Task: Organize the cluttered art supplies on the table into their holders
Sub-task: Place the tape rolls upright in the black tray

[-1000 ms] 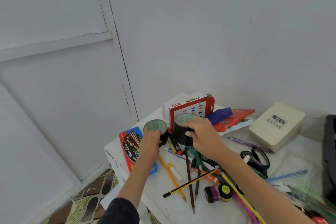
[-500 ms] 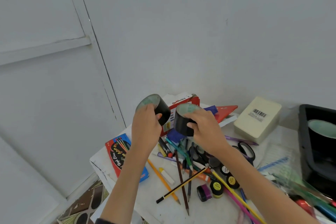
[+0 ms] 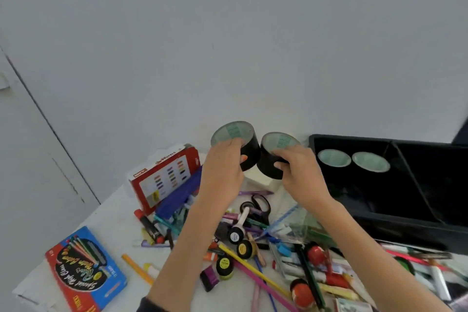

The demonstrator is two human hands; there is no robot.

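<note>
Over the pencils [image 3: 254, 271], my left hand [image 3: 222, 172] grips the left tape [image 3: 249, 152], my right hand [image 3: 301, 175] the right tape [image 3: 268, 167], beside the tray [image 3: 405, 228].

Home craft corner: plain painted wall [image 3: 228, 33], white table [image 3: 114, 230] strewn with art supplies.

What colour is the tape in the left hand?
Black round tape roll, pale green inside, gripped by left hand; head view.
</note>
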